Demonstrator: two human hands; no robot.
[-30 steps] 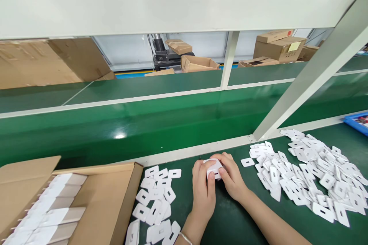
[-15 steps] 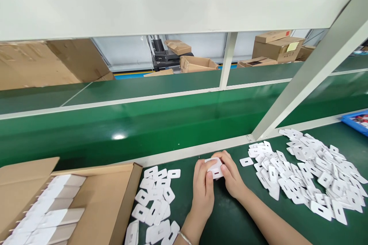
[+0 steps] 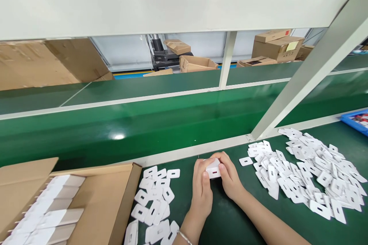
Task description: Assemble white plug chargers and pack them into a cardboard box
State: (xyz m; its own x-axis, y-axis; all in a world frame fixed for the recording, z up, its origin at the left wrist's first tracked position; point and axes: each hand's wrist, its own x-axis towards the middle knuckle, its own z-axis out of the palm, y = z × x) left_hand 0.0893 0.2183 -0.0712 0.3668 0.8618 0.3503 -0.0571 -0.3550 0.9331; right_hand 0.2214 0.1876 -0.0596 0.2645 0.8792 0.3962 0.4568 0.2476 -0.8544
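Between both hands, above the green table, is a small white charger housing with a dark slot in its near face. My left hand is closed on its left side, thumb against the near edge. From the right, my right hand grips it with thumb and curled fingers. The fingertips hide parts of its sides and far end. Loose white plates with rectangular cutouts lie left of my left hand. A larger pile of similar plates spreads out to the right of my right hand.
An open cardboard box at the left holds a row of white blocks. A slanted metal post rises behind the right pile. At the far right edge sits a blue tray. A green ledge runs behind the table.
The white housing has tilted slightly in my hands, so its slotted near face shows more fully. My right thumb has shifted a little to its right edge.
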